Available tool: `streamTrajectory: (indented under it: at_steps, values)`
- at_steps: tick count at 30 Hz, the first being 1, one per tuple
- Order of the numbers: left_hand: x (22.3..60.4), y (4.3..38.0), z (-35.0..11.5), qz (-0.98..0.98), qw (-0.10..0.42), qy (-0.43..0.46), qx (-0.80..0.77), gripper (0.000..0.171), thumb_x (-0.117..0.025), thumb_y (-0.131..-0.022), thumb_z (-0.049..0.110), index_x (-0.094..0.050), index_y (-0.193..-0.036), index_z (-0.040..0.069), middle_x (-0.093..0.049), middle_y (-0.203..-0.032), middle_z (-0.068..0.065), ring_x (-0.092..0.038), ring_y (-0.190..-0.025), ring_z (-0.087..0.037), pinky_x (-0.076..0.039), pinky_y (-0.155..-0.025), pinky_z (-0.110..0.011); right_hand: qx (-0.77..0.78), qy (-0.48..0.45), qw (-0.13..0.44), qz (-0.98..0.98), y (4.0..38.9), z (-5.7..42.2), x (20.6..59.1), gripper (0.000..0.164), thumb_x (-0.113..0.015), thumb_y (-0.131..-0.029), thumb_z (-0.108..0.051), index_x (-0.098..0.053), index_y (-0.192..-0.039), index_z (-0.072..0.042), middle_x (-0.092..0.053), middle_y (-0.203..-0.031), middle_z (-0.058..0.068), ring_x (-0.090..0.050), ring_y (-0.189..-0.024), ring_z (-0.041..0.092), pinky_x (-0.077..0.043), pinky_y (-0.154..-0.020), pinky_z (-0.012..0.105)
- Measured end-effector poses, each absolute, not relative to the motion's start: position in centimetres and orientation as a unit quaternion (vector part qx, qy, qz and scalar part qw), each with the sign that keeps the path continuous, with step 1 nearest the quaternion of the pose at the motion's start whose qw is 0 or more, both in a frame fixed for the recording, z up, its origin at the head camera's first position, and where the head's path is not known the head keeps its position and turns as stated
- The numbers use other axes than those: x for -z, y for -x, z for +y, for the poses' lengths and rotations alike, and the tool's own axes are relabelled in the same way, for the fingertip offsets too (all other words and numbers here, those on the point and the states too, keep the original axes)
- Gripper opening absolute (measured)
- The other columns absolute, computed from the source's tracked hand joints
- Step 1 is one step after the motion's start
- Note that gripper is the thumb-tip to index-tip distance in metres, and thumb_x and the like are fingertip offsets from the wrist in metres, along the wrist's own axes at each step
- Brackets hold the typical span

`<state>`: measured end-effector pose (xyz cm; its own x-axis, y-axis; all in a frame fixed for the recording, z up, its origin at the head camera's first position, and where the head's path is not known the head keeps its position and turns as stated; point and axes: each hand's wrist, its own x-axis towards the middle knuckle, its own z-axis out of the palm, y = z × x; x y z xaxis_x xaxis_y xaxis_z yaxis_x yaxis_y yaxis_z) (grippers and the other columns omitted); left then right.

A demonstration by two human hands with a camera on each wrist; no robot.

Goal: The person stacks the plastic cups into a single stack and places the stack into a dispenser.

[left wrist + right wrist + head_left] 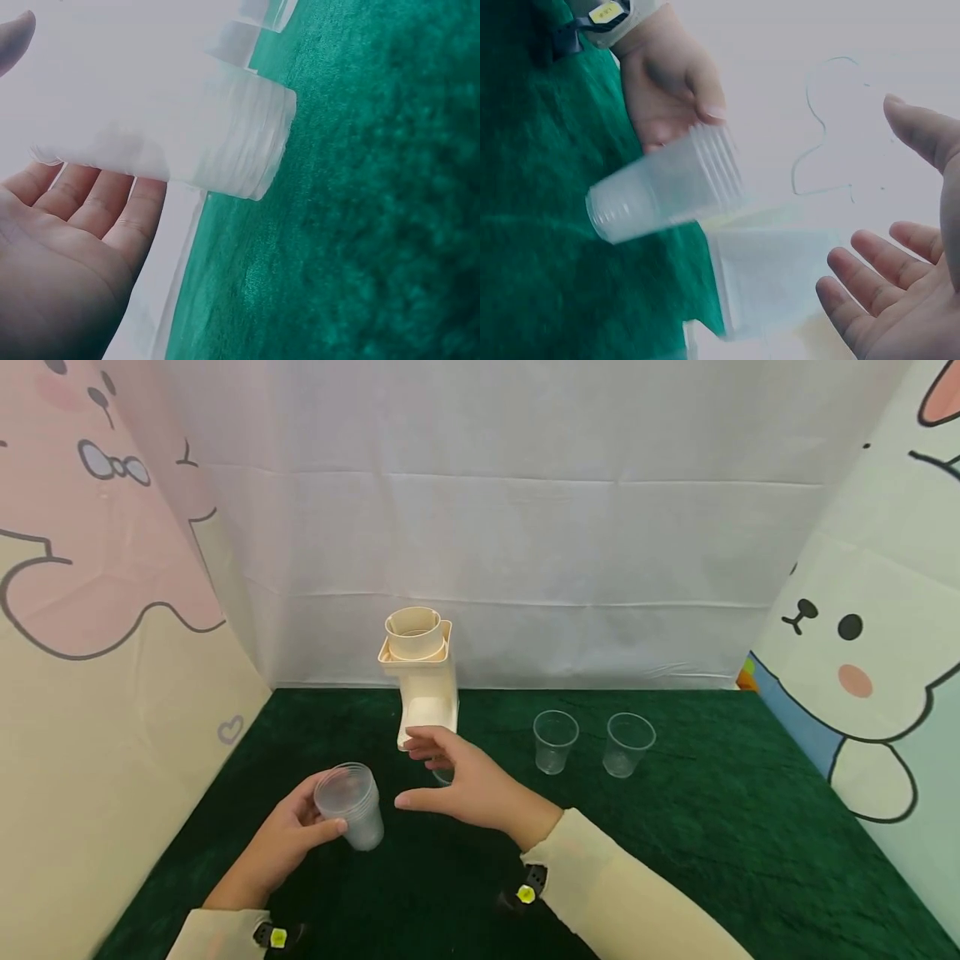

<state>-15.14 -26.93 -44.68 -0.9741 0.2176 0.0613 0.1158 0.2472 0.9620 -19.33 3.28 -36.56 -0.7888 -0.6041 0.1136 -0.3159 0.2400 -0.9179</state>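
My left hand grips a stack of nested clear plastic cups, thumb on the near side and fingers behind. The stack is tilted, rims up, above the green cloth. In the left wrist view, its ribbed base points toward the cloth. To the right of the stack, my right hand is held in the air with thumb and fingers spread apart. Nothing lies between them in the right wrist view. Part of a clear cup shows past the right hand, mostly hidden by it.
Behind the right hand stands a cream plastic holder with a round collar on top. Two single clear cups stand upright to its right on the green cloth. A white curtain hangs at the back, with cartoon-printed cloths at both sides.
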Motion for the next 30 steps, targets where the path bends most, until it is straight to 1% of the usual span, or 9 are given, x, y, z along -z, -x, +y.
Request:
streamTrajectory:
  at_steps: [4,6,9,12,16,20,23,28,30]
  values:
    - [44.7,15.1,-27.0,0.785,0.049,-0.105,-0.608,0.060,-0.067,-0.100,0.008,-0.040,-0.153,0.005,-0.048,-0.144,-0.023,-0.058,-0.117,-0.015,-0.051,-0.093,-0.025,0.550,0.281,0.119,0.777,19.3,5.6,36.9,0.078,-0.083,-0.089,-0.037,-0.042,-0.154,-0.022,-0.053,-0.148,-0.004,-0.051,-0.134,0.014,-0.041,-0.112,0.041]
    - [44.7,15.1,-26.9,0.784,0.050,-0.105,-0.609,0.060,-0.066,-0.100,0.008,-0.039,-0.153,0.005,-0.048,-0.144,-0.023,-0.058,-0.117,-0.015,-0.052,-0.093,-0.025,0.554,0.275,0.103,0.779,19.2,7.1,37.2,0.077,-0.082,-0.089,-0.034,-0.042,-0.154,-0.021,-0.053,-0.148,-0.002,-0.051,-0.135,0.016,-0.041,-0.112,0.042]
    - [44.6,15.0,-26.9,0.784,0.050,-0.106,-0.609,0.060,-0.066,-0.100,0.008,-0.039,-0.154,0.005,-0.048,-0.144,-0.022,-0.058,-0.117,-0.015,-0.051,-0.094,-0.025,0.558,0.271,0.071,0.781,19.1,9.4,37.7,0.075,-0.082,-0.091,-0.026,-0.042,-0.154,-0.019,-0.052,-0.150,0.005,-0.050,-0.136,0.019,-0.040,-0.113,0.044]
    - [44.6,14.9,-26.8,0.786,0.044,-0.105,-0.607,0.060,-0.066,-0.100,0.009,-0.039,-0.154,0.006,-0.048,-0.143,-0.021,-0.059,-0.117,-0.014,-0.051,-0.094,-0.025,0.554,0.266,0.041,0.788,19.2,11.6,38.1,0.074,-0.082,-0.091,-0.023,-0.042,-0.154,-0.019,-0.052,-0.150,0.006,-0.050,-0.137,0.022,-0.039,-0.114,0.046]
    - [44.6,14.8,-26.8,0.786,0.039,-0.104,-0.608,0.060,-0.065,-0.101,0.009,-0.039,-0.154,0.006,-0.048,-0.144,-0.021,-0.059,-0.118,-0.012,-0.050,-0.095,-0.024,0.539,0.240,0.023,0.807,19.4,14.2,38.7,0.075,-0.082,-0.091,-0.028,-0.042,-0.154,-0.021,-0.052,-0.151,0.003,-0.049,-0.138,0.024,-0.039,-0.113,0.051]
    - [44.5,14.8,-26.8,0.785,0.037,-0.103,-0.609,0.060,-0.065,-0.100,0.009,-0.040,-0.154,0.006,-0.048,-0.144,-0.022,-0.059,-0.118,-0.013,-0.050,-0.094,-0.024,0.533,0.224,0.012,0.816,19.6,16.4,39.3,0.074,-0.081,-0.091,-0.027,-0.042,-0.154,-0.019,-0.051,-0.151,0.005,-0.049,-0.138,0.028,-0.038,-0.112,0.056]
    - [44.6,14.9,-26.8,0.785,0.036,-0.106,-0.609,0.059,-0.065,-0.101,0.009,-0.040,-0.154,0.006,-0.048,-0.144,-0.022,-0.059,-0.118,-0.014,-0.050,-0.095,-0.024,0.520,0.227,-0.006,0.824,19.5,17.8,39.8,0.073,-0.081,-0.091,-0.024,-0.043,-0.153,-0.017,-0.051,-0.151,0.007,-0.049,-0.137,0.029,-0.039,-0.111,0.056]
    - [44.8,14.9,-26.9,0.784,0.036,-0.111,-0.609,0.058,-0.064,-0.101,0.008,-0.040,-0.154,0.006,-0.048,-0.144,-0.023,-0.059,-0.118,-0.014,-0.050,-0.095,-0.024,0.483,0.228,-0.024,0.845,19.0,20.2,39.9,0.075,-0.082,-0.091,-0.025,-0.042,-0.154,-0.017,-0.051,-0.152,0.007,-0.049,-0.137,0.028,-0.040,-0.110,0.055]
    - [44.7,14.9,-27.0,0.783,0.037,-0.114,-0.610,0.057,-0.064,-0.101,0.008,-0.040,-0.154,0.006,-0.048,-0.144,-0.023,-0.059,-0.118,-0.014,-0.050,-0.095,-0.024,0.471,0.227,-0.032,0.852,19.0,21.2,39.9,0.075,-0.081,-0.092,-0.026,-0.041,-0.154,-0.017,-0.051,-0.151,0.007,-0.049,-0.137,0.027,-0.041,-0.110,0.052]
